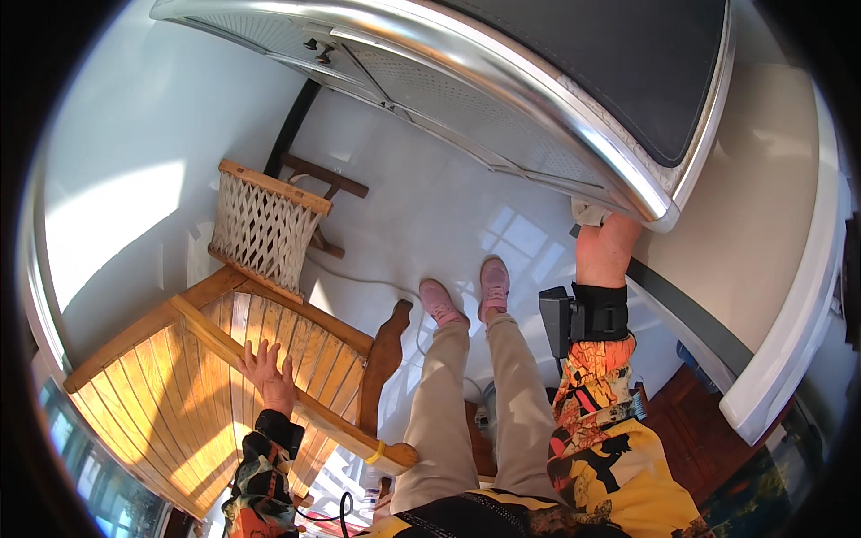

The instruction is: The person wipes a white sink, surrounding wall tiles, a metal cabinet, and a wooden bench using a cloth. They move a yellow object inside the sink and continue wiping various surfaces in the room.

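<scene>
My left hand (268, 378) rests with spread fingers on the wooden armrest (329, 417) of a slatted wooden bench (161, 390); a yellow tie wraps the rail near its rounded end. On the other side, my right hand (611, 245) reaches under the shiny metal rim (605, 168) of a dark-topped table or cabinet. A bunched pale cloth (589, 212) shows against this hand, which grips it; most of the fingers are hidden by the rim. Both wrists wear black straps, the right with a black device (557, 321).
A folding stool (266, 225) with a woven seat stands against the bench, by the wall. Below the metal rim are patterned panels (430, 87) with dark knobs. A beige surface with a white edge (773, 376) lies at right. A thin cable (356, 278) crosses the floor near the pink shoes.
</scene>
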### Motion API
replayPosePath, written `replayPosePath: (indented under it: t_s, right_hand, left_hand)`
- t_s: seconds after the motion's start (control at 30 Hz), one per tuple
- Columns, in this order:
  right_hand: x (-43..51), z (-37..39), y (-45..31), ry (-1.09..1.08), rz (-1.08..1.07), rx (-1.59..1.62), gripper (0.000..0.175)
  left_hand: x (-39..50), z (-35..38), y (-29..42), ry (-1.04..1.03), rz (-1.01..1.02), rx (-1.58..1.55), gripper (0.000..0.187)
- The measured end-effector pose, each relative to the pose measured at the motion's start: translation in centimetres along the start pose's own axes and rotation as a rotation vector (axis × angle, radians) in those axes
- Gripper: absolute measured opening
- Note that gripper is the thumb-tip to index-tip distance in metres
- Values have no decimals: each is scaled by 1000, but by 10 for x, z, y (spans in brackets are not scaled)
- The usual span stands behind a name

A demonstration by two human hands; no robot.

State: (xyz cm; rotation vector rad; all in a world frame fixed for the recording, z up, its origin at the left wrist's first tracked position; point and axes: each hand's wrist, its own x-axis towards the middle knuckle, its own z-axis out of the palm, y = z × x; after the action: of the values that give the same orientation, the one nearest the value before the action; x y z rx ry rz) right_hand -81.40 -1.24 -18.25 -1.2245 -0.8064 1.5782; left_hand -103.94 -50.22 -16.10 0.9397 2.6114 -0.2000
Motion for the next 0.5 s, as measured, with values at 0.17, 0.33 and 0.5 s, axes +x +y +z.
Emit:
replayPosePath:
  t_s: [0.17, 0.33, 0.5]
  right_hand:
    - [-18, 34, -62, -23, -244, 255, 26]
    - [0, 28, -9, 91, -86, 115, 31]
    - [41, 3, 70, 151, 243, 201, 32]
  left_hand:
    - [-1, 1, 0, 2, -3, 38, 28]
    - [1, 5, -2, -9, -4, 77, 26]
    - [2, 7, -9, -98, -67, 107, 27]
